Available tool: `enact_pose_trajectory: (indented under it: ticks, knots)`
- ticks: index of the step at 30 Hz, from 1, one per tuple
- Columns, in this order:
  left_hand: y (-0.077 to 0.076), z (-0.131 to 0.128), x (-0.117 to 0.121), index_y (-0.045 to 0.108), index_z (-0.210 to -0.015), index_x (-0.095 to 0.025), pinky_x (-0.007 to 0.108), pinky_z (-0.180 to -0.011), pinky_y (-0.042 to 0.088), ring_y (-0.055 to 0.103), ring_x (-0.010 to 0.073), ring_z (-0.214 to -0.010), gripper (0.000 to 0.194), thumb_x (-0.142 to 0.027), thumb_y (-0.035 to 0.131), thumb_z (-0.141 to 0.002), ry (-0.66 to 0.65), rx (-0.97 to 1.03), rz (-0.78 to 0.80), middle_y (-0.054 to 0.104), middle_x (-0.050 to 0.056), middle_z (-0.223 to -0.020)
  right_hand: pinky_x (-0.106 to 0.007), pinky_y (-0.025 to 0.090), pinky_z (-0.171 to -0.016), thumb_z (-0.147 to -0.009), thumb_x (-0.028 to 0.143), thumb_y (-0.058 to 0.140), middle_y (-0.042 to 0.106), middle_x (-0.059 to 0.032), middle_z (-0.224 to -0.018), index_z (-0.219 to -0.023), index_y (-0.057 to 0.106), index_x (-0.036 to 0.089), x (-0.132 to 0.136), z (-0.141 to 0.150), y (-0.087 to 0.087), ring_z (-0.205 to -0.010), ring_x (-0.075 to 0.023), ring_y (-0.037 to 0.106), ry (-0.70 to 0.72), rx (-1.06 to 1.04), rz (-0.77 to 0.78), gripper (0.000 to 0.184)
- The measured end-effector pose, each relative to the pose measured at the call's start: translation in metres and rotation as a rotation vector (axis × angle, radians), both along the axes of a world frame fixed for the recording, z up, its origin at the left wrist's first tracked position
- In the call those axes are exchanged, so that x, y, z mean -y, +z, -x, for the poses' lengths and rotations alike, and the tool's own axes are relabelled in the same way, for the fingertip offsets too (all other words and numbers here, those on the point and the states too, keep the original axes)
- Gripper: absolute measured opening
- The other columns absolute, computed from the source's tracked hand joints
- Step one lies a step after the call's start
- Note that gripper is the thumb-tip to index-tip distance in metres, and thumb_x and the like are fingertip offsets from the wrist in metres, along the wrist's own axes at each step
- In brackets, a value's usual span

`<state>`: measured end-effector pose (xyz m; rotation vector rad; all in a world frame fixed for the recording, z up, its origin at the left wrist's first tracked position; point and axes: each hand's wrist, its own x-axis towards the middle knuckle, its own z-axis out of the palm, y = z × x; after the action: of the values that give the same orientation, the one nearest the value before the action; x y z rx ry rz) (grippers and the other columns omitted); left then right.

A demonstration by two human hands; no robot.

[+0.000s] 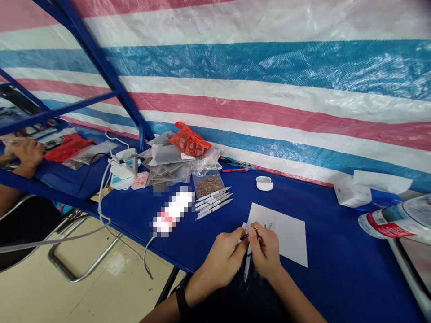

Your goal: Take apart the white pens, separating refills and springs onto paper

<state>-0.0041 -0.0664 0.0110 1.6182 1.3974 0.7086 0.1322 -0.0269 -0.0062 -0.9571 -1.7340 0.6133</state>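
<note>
Close together over the table's front edge, my left hand (226, 258) and my right hand (265, 251) are both closed in a pinch. A thin dark pen part (245, 236) runs from my left fingertips toward my right thumb. My right fingers also grip a small dark, shiny piece, partly hidden. Below and between the hands shows a white-and-grey pen (248, 262), blurred at its lower end; which hand bears it is unclear. Behind my right hand lies a white sheet of paper (292, 237), with small thin parts at its near side. Several white-and-silver pens (213, 204) lie in a row to the left.
Bags of brown bits (208, 184), a red plastic bag (190, 140) and a power strip (123, 172) crowd the back left. Beyond the paper sits a white earbud case (264, 183). A tissue pack (370, 197) and large jar (397, 220) stand right. Another person's hand (28, 154) is far left.
</note>
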Motion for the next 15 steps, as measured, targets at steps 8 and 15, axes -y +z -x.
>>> enact_pose_trajectory:
  ticks: [8,15]
  knots:
    - [0.003,0.009,0.002,0.037,-0.069,-0.021,0.025,-0.052,0.024,0.028,0.009,-0.053,0.044,-0.053,0.044,-0.099,0.111,0.167,0.054,0.03,-0.007,-0.058,-0.024,0.034,-0.043,-0.096,0.035,0.056,0.05,0.0059,-0.053,-0.082,0.062,0.022,-0.014,-0.033,0.032,-0.041,-0.0112,0.043,0.12,0.197,0.026,0.02]
    - [-0.003,0.037,0.004,0.035,-0.061,-0.023,0.025,-0.045,0.018,0.022,0.0085,-0.048,0.069,-0.087,0.04,-0.087,0.197,0.318,0.206,0.023,-0.008,-0.054,-0.026,0.029,-0.04,-0.096,0.061,0.053,0.039,0.0077,-0.044,-0.085,0.067,0.023,-0.006,-0.089,0.024,-0.032,-0.0131,0.036,-0.296,0.479,0.109,0.042]
